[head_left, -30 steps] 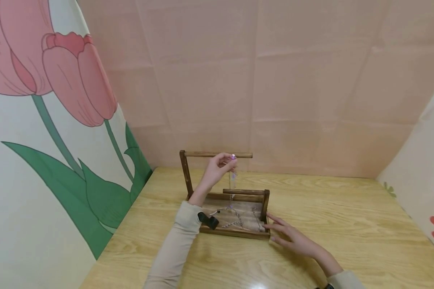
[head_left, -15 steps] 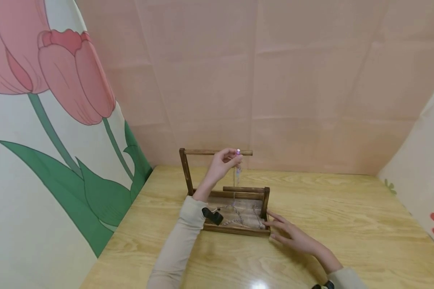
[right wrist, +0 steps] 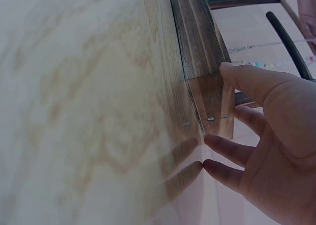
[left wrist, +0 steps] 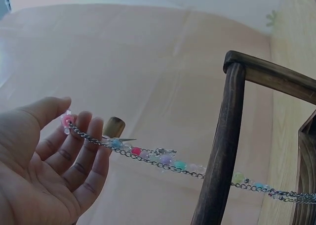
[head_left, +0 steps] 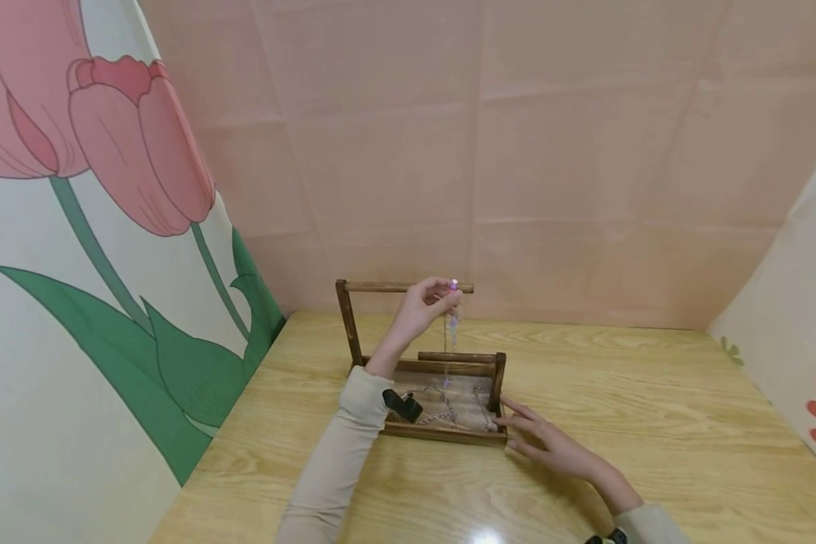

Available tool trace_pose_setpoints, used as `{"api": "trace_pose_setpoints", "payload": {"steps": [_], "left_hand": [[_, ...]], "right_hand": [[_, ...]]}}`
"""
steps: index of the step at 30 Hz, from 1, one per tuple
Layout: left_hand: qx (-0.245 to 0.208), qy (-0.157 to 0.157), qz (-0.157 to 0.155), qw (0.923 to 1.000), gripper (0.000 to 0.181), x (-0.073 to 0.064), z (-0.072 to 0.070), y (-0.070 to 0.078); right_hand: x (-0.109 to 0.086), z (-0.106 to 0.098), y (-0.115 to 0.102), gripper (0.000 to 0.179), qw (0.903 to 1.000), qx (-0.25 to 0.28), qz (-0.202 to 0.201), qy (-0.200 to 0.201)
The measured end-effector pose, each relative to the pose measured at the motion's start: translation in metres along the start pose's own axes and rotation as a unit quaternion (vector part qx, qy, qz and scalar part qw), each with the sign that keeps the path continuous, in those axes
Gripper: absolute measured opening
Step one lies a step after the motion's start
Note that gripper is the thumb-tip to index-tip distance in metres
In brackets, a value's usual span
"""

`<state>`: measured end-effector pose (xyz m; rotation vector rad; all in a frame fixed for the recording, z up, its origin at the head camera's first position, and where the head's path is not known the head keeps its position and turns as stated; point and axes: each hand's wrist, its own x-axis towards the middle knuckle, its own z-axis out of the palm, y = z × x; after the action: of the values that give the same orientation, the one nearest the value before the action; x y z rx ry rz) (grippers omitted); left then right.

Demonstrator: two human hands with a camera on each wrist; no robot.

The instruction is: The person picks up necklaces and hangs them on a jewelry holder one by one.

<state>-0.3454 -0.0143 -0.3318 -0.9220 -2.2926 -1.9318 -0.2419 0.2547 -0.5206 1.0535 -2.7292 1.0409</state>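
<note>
Pink cloth (head_left: 557,151) for a backdrop at twelve o'clock, tulip cloth (head_left: 119,159) at ten, wood-grain table (head_left: 653,408) spread beneath. On it, below centre, a dark wooden rack (head_left: 498,381): shallow tray (head_left: 449,435) at the base, long bar (head_left: 381,287) up toward eleven o'clock, short bar (head_left: 472,357) lower, toward one.

Holds a beaded chain (left wrist: 165,159) aloft in the left hand (head_left: 418,310), just beside the long bar's free end. Pinches it by a pink bead (left wrist: 68,120) between thumb and fingertip, other fingers loosely curved around nothing. Probably held up high to let the rest drop free toward six o'clock, behind the short bar as seen from the left wrist, down toward the tray; impossible to tell whether touching its floor.

Rests the right hand (head_left: 547,446) at the tray's four o'clock corner, fingers fairly straight and spread, thumb against the edge, two fingertips on the table. Grips nothing; seems placed there to steady the rack.

Inside the tray, loose chains (head_left: 440,417) lying between low walls, presumably to stop them from sliding away.
</note>
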Motion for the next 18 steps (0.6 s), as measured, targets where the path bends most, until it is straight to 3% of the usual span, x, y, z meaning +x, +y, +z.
{"api": "trace_pose_setpoints", "payload": {"steps": [6, 18], "left_hand": [[0.02, 0.012, -0.001, 0.9997, 0.036, 0.008, 0.004, -0.014], [0.002, -0.004, -0.012, 0.9999, 0.036, 0.014, 0.012, -0.01]], "right_hand": [[-0.001, 0.0, -0.001, 0.04, 1.0, 0.008, 0.001, -0.005], [-0.001, 0.001, -0.003, 0.039, 1.0, 0.0, -0.009, 0.001]]}}
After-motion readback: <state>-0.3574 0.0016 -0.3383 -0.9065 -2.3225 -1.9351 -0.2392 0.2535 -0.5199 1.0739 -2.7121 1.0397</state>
